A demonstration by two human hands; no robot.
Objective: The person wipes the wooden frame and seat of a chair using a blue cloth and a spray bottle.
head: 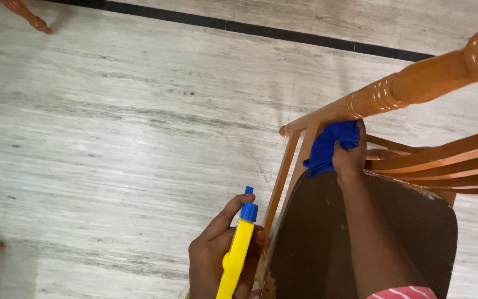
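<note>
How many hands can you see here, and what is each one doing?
2. The left hand grips a yellow plastic spray bottle with a blue nozzle at bottom centre. The right hand presses a blue cloth against the orange wooden chair.

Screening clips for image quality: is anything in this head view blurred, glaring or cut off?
Head view: even, soft light; faint glare on the glossy chair rail, which looks slightly soft close to the lens; blue cloth in the right hand is sharp; left hand and yellow spray bottle are cut by the bottom edge; pale floor is clear.
</note>
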